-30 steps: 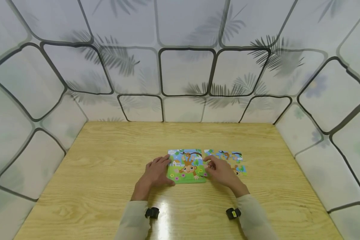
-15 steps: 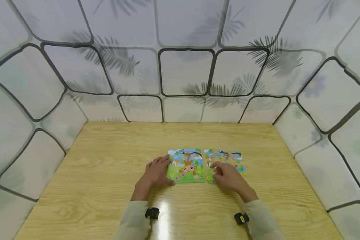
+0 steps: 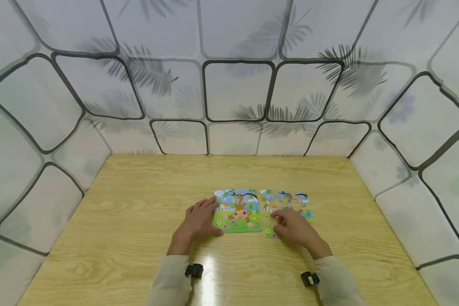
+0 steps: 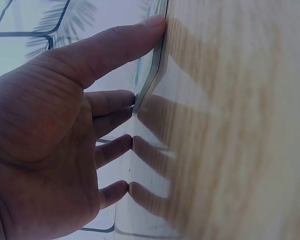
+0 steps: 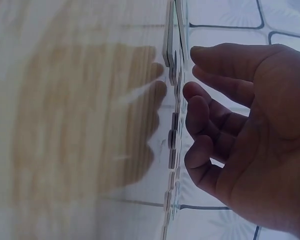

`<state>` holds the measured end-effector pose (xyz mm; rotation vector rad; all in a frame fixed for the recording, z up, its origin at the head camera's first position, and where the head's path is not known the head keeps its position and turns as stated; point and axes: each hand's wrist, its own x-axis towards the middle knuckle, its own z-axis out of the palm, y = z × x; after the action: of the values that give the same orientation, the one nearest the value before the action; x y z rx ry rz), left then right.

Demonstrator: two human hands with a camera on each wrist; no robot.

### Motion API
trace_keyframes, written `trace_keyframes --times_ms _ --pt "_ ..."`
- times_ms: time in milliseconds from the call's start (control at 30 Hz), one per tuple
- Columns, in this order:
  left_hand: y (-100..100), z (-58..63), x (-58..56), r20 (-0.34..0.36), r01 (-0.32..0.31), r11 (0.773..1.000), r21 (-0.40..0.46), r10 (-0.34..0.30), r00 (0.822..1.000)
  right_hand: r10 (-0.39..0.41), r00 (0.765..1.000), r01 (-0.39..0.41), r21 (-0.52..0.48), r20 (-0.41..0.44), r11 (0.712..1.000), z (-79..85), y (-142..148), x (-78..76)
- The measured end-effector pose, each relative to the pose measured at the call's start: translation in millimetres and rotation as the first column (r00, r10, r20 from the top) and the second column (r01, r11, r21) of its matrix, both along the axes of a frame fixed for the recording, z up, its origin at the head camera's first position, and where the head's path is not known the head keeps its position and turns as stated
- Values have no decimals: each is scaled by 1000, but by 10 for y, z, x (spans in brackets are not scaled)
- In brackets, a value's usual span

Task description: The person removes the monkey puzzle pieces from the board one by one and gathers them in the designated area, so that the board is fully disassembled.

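A square picture board (image 3: 238,212) with a cartoon monkey lies flat on the wooden table. My left hand (image 3: 199,219) rests at its left side; in the left wrist view the thumb (image 4: 152,22) touches the board's edge and the other fingertips meet the table. My right hand (image 3: 292,227) hovers low over loose jigsaw pieces (image 3: 267,195) to the right of the board. Its thumb and index finger are close together in the right wrist view, nothing visible between them. A green flowered jigsaw piece (image 3: 270,231) lies by its thumb, partly covered by the hand.
Several other jigsaw pieces (image 3: 302,198) lie in rough rows on the table (image 3: 137,204), some hidden under the right hand. Patterned white walls (image 3: 233,93) stand at the back and both sides of the table.
My right hand has moved right and toward me, away from the board's right edge. The green flowered piece came into view by the board, then shifted slightly right and nearer. My left hand stays put.
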<state>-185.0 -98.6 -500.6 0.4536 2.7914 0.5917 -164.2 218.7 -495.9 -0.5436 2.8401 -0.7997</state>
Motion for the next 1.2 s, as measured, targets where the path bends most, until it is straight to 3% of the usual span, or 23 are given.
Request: trace_keyframes --times_ms 300,1033,1200 --pt "22 31 13 -1 1 1000 3 -1 1000 -9 1000 9 -6 -2 1000 -19 -144 -44" --pt "3 28 22 10 -13 1000 18 13 1000 171 985 -170 78 -16 982 31 -916 -153" --pt "-3 36 28 2 -8 1000 20 8 1000 148 989 -148 100 -1 984 18 -962 -149"
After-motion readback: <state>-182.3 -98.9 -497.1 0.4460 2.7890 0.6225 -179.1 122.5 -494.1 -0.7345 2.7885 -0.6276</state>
